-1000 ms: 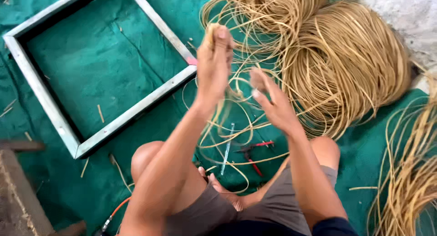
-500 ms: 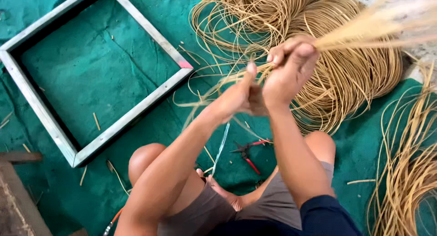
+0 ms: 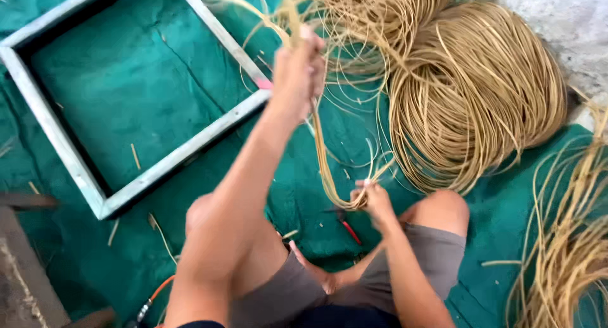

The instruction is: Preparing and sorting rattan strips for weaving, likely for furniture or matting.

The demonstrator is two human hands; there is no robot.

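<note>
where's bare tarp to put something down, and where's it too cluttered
The barest patch is the green tarp inside the square frame, with only a few short offcuts. A narrower strip lies between the frame and the left knee. The right side is crowded: rattan coils, loose strands, and pliers by the right hand.

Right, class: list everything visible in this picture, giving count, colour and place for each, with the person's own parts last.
Cane strands: one bunch, tan, stretched between both hands.
Cane coils: two overlapping heaps, tan, upper right.
Loose cane: one pile, tan, right edge.
Frame: one, pale grey, square, upper left.
Tarp: one, green, covering the ground.
Pliers: one, red-handled, near the knees.
Left hand: raised, gripping strands.
Right hand: low, gripping strands.
</note>
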